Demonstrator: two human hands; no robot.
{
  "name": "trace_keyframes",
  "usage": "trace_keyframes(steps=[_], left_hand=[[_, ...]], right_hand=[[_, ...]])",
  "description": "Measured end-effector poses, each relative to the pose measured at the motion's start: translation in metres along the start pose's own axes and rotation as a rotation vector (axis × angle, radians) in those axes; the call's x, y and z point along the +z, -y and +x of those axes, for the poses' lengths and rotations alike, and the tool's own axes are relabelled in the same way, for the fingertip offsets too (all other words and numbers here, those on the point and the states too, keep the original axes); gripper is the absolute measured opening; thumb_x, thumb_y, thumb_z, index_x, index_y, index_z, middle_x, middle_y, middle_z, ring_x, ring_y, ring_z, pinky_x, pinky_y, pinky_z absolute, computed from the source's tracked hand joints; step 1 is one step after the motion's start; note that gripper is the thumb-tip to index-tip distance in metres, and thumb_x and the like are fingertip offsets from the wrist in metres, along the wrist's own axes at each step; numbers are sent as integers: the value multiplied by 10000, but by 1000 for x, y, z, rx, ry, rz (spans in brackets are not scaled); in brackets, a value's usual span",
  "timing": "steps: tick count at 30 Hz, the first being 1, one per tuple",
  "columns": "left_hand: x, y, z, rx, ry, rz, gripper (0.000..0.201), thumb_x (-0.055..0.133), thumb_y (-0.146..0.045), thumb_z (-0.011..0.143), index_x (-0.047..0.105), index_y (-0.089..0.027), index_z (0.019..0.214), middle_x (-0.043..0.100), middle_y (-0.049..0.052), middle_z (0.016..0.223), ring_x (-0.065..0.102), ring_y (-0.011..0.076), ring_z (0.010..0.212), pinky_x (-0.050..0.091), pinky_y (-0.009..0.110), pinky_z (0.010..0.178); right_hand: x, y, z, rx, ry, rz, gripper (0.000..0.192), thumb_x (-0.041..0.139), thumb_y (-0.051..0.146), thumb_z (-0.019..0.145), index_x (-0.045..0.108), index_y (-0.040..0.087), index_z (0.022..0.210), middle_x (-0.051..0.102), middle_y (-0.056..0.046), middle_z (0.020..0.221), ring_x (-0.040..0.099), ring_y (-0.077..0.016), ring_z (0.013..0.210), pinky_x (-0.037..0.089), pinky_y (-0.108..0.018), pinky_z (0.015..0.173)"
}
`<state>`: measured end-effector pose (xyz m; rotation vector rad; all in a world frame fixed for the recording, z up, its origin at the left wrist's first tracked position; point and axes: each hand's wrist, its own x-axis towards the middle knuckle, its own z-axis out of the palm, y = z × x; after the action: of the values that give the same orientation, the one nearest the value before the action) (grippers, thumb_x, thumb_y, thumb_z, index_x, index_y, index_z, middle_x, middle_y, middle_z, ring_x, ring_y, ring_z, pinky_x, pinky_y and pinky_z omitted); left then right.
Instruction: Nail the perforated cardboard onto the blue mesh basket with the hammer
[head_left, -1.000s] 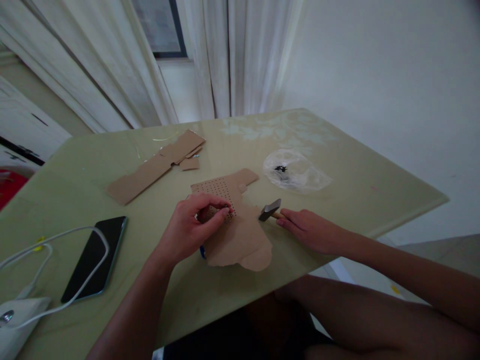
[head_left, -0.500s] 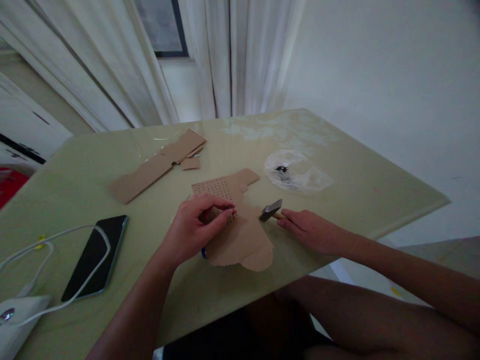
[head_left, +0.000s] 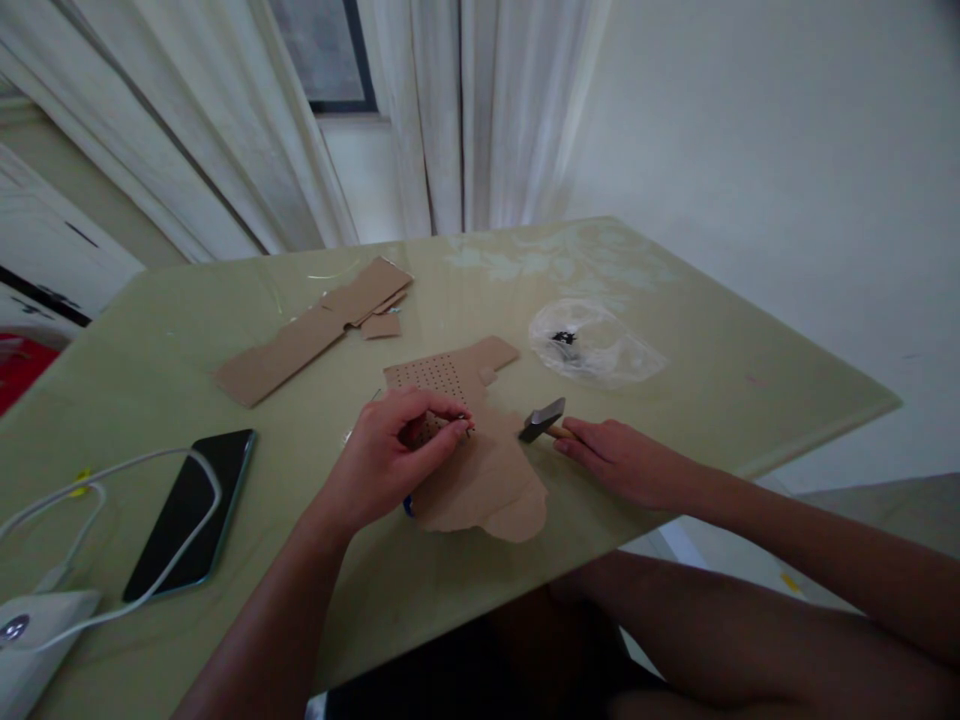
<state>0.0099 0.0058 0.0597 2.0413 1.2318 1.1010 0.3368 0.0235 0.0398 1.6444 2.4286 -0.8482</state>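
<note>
- The smooth, pale green tabletop [head_left: 712,360] carries everything. Its near edge runs by the person's legs.
- The torn, flat brown cardboard sheet [head_left: 480,490] with rows of tiny dark dots lies by the middle of the near edge. It is probably there so both hands can reach it easily.
- The long, flat brown cardboard strip [head_left: 311,335] lies toward the far left corner, perhaps to be out of the way.
- The thin, see-through plastic bag [head_left: 611,350] lies between the sheet and the right edge. It looks close enough to reach into.
- The flat black phone [head_left: 187,510] lies on the left part, well apart from the sheet.
- The left hand [head_left: 386,450] is over the sheet's left side. Its grip is a pinch, thumb and first finger almost together, likely to hold something tiny just so.
- The right hand [head_left: 611,455] is near the near edge. Its grip is curled snugly around a handle.
- The small hammer [head_left: 541,420], with a grey metal head and pale wooden handle, is in that hand, its head at the sheet's right side. I can't tell if it touches.
- The tiny black bits [head_left: 562,338] sit inside the bag, maybe so they don't roll off.
- The thin dark thing [head_left: 469,425] is between the left fingertips, above the dots. It is too small to name.
</note>
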Motion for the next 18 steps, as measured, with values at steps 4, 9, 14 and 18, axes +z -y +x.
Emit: trace_keyframes(steps=[4, 9, 14, 18], left_hand=[[0, -1, 1, -21, 18, 3, 130, 755, -321, 981, 846, -229, 1000, 699, -19, 698, 494, 104, 559, 376, 241, 522], [0, -1, 1, -40, 21, 0, 147, 751, -338, 980, 841, -222, 984, 676, -18, 674, 487, 108, 556, 376, 238, 520], [1, -1, 1, -46, 25, 3, 143, 753, -336, 977, 836, -219, 985, 700, -16, 704, 499, 103, 562, 376, 235, 517], [1, -1, 0, -34, 10, 1, 121, 772, -323, 957, 833, -219, 964, 699, -20, 703, 495, 98, 555, 372, 230, 511]], right_hand=[[-2, 3, -1, 4, 2, -38, 393, 373, 452, 1179, 640, 201, 1037, 719, -93, 851, 700, -234, 802, 425, -334, 733], [-2, 5, 0, 36, -23, -147, 410, 365, 475, 1178, 650, 211, 1050, 684, -67, 781, 672, -228, 737, 382, -336, 677], [-4, 8, 2, 28, -56, -187, 423, 371, 490, 1174, 670, 215, 1055, 702, -86, 812, 682, -249, 766, 365, -350, 666], [-13, 14, 6, 30, -76, -210, 442, 398, 502, 1164, 690, 223, 986, 716, -98, 830, 679, -256, 771, 358, -359, 664]])
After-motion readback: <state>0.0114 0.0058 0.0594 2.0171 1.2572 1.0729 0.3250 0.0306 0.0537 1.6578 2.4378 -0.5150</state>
